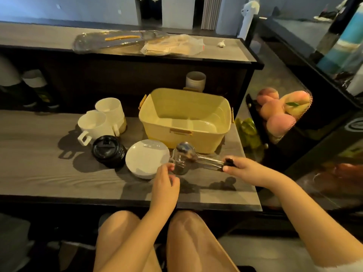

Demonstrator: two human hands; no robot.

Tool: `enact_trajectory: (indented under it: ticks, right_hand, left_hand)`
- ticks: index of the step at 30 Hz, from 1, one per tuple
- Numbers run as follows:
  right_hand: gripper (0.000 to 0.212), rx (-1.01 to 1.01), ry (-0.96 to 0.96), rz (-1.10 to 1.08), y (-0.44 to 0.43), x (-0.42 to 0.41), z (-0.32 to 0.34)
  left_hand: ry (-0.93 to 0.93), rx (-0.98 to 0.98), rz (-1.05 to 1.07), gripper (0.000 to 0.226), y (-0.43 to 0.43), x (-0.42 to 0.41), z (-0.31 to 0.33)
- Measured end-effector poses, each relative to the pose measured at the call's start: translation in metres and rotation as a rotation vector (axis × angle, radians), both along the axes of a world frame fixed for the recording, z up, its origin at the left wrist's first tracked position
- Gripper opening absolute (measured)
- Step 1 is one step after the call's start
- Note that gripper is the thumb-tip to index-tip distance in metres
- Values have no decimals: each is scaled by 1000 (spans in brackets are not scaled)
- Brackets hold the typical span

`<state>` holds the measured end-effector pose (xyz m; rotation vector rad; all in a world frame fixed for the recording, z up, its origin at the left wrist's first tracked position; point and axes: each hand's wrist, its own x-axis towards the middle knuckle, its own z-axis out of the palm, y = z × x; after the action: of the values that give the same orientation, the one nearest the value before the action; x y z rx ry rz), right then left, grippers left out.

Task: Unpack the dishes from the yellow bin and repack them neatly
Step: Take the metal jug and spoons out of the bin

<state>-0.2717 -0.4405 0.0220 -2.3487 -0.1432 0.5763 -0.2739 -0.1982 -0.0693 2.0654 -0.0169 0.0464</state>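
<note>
hands: left hand (166, 178) pinching the glass mug (181, 160) by its near side, right hand (243, 168) closed around a dark-tipped clear thing (214, 161), can't tell what it is tbh

bin: yellow bin (157, 122) at about 12 o'clock from the hands, looks totally empty inside

progress: unpacking basically done, judging by the bare bin; repacking not started yet, everything out on the table (39, 163)

white mugs: 2 (104, 118), touching each other, out at 10 o'clock

black lids: 1 stack (109, 151), can't count the layers, just left of the plates

white plates: 1 stack (147, 158), at least two going by the edges, at 9 o'clock touching the glass mug

glass: 1 mug, plus the clear piece

left to do: all of it back in, neatly
</note>
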Motion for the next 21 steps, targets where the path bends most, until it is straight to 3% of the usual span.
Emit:
enact_trajectory:
  ticks: [6, 12, 17, 21]
  right_hand:
    - [26, -251, 95, 1, -19, 5, -71]
    - [37, -397, 33, 43, -18, 29, -104]
    - [35, -357, 21, 21, -20, 44, -118]
    - [30, -282, -33, -134, -19, 48, -135]
  left_hand:
    - [53, 107, -142, 42, 2, -14, -22]
    - [-106, 641, -504, 48, -5, -7, -44]
    - [-57, 844, -601, 51, -14, -5, -62]
    - [-104, 866, -577, 51, -15, -3, -69]
